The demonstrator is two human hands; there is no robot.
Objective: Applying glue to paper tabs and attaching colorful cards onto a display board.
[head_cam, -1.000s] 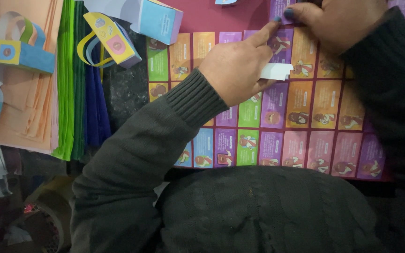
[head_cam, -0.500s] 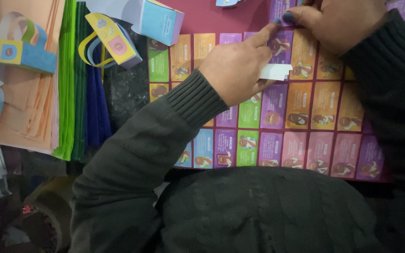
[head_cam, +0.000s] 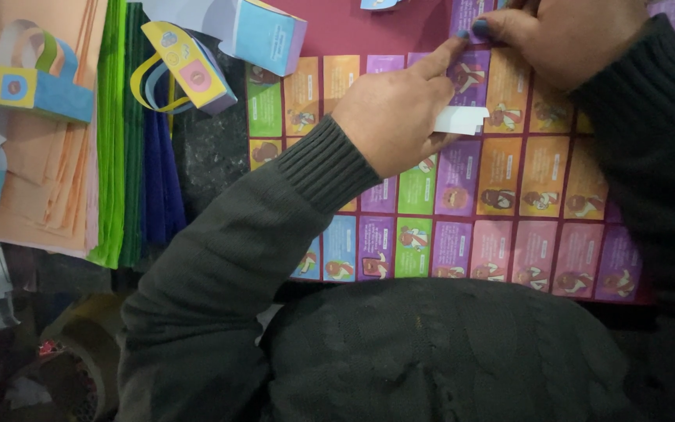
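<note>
My left hand (head_cam: pixel 392 117) is pinching one small white paper strip (head_cam: pixel 461 119). My right hand (head_cam: pixel 568 35) is pressing fingertips onto one purple picture card (head_cam: pixel 469 76) among the rows of coloured cards (head_cam: pixel 501 203).

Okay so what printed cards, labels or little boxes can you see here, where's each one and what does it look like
Sheet of picture cards: centre-right on the maroon backing, under both hands; rows of purple, orange, green, pink, blue rectangles.
White label strip: under the left hand, small and rectangular.
Blue paper box: top centre, pink side.
Yellow paper basket: top left of centre, looped handle.
Blue-and-yellow paper basket: far left, on orange sheets.
</note>
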